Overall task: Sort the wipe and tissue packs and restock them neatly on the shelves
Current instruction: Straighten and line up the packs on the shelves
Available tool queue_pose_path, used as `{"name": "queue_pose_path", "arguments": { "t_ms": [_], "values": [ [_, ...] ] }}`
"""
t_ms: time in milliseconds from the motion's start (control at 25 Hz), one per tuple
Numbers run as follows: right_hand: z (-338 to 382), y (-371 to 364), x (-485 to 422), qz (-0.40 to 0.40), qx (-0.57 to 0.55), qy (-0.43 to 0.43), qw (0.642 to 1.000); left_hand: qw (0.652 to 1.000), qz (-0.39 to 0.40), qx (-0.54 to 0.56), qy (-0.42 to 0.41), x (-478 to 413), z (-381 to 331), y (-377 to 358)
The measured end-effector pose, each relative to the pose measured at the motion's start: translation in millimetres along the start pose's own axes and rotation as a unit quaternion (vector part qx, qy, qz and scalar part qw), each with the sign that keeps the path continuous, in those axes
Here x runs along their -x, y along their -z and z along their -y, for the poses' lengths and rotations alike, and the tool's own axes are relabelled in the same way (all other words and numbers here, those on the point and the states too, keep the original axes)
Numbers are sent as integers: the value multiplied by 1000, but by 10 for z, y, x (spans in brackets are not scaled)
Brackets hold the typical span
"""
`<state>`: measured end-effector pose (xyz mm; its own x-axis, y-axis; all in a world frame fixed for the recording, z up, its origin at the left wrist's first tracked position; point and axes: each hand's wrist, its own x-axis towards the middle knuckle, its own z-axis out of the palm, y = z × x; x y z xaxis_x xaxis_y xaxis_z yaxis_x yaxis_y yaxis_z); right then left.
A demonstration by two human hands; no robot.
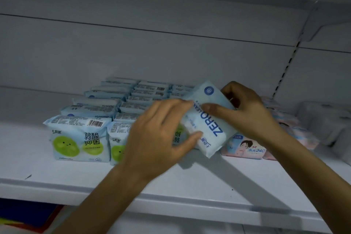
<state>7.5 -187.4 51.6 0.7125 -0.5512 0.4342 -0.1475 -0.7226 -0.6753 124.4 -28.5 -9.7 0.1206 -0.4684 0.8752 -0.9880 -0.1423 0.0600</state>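
Both hands clamp the ZERO pack (207,119), left hand (159,131) low, right hand (245,108) on top, tilted above the shelf (133,180) beside the green-label packs (79,137). Risk: a careless push topples that front row.

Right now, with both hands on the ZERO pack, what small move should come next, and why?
Probably level the ZERO pack and set it on the shelf, in line with the front of the blue packs. The left hand and right hand hold it tilted above the shelf, between the blue packs and the pink packs, where the upright rows seem to continue.
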Motion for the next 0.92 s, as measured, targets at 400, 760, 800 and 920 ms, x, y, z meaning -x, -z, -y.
{"name": "queue_pose_path", "arguments": {
  "t_ms": [400, 760, 800, 920],
  "values": [
    [65, 453, 23, -17, -189, 7, 982, 849, 33, 456, 267, -343, -326, -108],
    [-123, 73, 157, 84, 38, 103, 990, 940, -20, 256, 225, -229, -13, 36],
    [-202, -83, 197, 93, 87, 119, 985, 966, 21, 172, 190, -195, 56, 10],
    [-399, -432, 257, 86, 132, 150, 976, 980, 182, -22, 76, -58, 97, -115]
  ]
}}
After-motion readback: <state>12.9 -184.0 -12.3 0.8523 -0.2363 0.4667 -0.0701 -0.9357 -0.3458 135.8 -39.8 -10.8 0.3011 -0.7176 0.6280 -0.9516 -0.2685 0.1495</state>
